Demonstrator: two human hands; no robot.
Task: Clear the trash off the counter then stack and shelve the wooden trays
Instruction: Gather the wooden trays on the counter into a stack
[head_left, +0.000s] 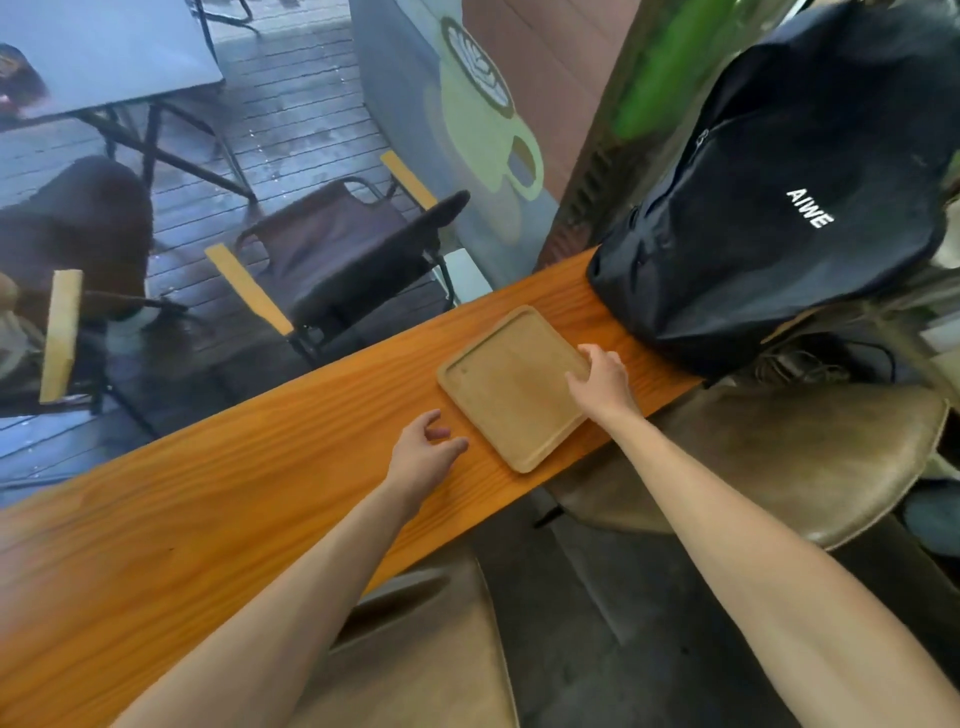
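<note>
Backpack (779, 208) marked "AIWE", beside wooden tray (511, 387)

Tray (511, 387): pale matt wood, smooth. Counter (218, 499): orange glossy wood w/ grain. Backpack (779, 197): black cloth.

We've got open counter (218, 519) all along the left of the wooden tray (511, 387), nothing on it there. Right of the tray a black backpack (779, 208) sits on the counter, near the tray's far corner, blocking that side. Near edge: two stools (779, 457) tucked just below the counter, with a floor gap between them.
</note>
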